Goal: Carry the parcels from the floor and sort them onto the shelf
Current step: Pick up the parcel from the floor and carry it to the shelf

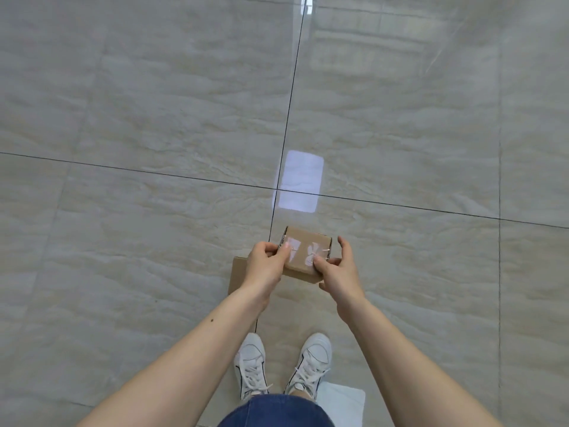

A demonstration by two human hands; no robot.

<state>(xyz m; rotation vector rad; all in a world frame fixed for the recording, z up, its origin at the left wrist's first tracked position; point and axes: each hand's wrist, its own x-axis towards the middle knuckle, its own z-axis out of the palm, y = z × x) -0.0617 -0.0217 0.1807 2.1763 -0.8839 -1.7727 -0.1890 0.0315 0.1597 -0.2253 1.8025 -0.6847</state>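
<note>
Fingers first: our left hand [264, 266] pinches the left end of a small cardboard parcel [303, 257], thumb pressed on its taped top and the other fingers curled around the side, so that hand is clamped on the box. Our right hand [338, 272] grips the near right corner, thumb on top beside the tape and the index finger raised and stretched along the right edge, the remaining fingers tucked beneath. We hold the parcel above the floor, out in front of us, its top crossed by clear tape that glints white. Just below it, partly hidden by our left hand and the held box, a second flat brown parcel [238, 274] lies on the floor [138, 118]; we cannot tell whether the two touch. Both bare forearms reach in from the lower corners. Between them we see our white sneakers [311, 365] on glossy beige tile crossed by dark grout lines, a bright rectangular light reflection [300, 181] beyond the parcel, and a white sheet [341, 399] beside our right foot.
</note>
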